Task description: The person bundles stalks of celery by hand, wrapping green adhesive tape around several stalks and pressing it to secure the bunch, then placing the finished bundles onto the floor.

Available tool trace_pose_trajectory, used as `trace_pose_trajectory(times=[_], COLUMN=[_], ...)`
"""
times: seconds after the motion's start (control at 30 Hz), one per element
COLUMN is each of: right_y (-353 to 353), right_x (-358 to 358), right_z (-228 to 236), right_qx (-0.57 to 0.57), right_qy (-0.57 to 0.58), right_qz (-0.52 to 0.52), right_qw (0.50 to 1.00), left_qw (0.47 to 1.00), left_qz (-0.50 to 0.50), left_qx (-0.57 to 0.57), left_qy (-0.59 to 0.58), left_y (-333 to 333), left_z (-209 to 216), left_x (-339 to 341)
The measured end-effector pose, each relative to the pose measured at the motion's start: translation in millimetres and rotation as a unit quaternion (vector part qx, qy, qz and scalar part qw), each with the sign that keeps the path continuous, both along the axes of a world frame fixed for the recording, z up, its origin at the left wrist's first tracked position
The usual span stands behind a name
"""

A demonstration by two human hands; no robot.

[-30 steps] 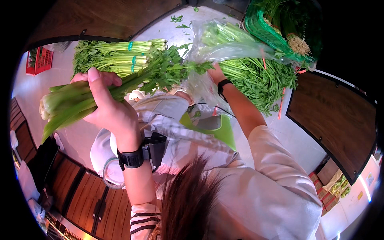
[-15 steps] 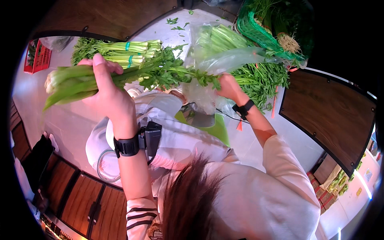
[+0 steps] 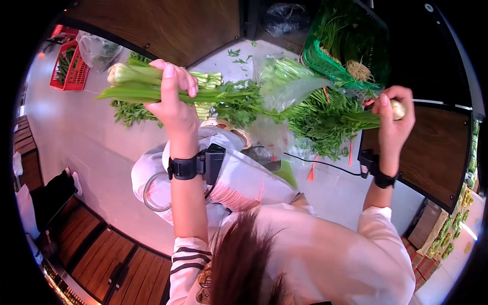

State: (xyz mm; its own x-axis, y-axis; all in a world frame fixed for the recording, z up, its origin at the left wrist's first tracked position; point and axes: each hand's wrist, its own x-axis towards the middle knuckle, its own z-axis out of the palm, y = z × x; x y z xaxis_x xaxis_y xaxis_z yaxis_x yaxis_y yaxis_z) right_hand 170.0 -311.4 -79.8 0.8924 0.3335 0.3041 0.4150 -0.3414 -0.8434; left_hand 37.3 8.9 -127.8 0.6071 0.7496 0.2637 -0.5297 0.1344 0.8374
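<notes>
My left hand [image 3: 173, 101] is wrapped round a bunch of celery [image 3: 129, 76], held level with its pale root end to the left and its leaves toward the middle. Off to the right, my right hand [image 3: 392, 127] is closed on a stalk of celery [image 3: 363, 120]; a round whitish base pokes out past the fingers. Beyond and partly behind the left bunch lie more celery bundles [image 3: 208, 80]. A clear plastic bag [image 3: 300, 87] with celery in it lies on the floor between my hands, beside loose leafy greens [image 3: 317, 129].
A green crate [image 3: 310, 53] with rooted greens stands far right of centre. Far left are a red basket [image 3: 76, 76] and a bag of greens [image 3: 99, 51]. A black cable [image 3: 325, 161] runs to my right wrist. Another person's black-clad legs [image 3: 56, 193] show at the left.
My right hand has moved right and up from the plastic bag and now grips a celery stalk. My left hand has shifted slightly right with its bunch. The view has shifted a little.
</notes>
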Motion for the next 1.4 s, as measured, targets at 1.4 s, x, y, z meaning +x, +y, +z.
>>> trace_pose_trajectory(times=[1.4], right_y=[239.7], right_x=[-56.4], right_z=[106.1], right_qx=[0.198], right_qy=[-0.22], right_qz=[0.347], right_qw=[0.89], left_qw=[0.984], left_qz=[-0.072], left_qx=[0.161], left_qy=[-0.032], left_y=[-21.5], left_z=[94.0], left_x=[4.9])
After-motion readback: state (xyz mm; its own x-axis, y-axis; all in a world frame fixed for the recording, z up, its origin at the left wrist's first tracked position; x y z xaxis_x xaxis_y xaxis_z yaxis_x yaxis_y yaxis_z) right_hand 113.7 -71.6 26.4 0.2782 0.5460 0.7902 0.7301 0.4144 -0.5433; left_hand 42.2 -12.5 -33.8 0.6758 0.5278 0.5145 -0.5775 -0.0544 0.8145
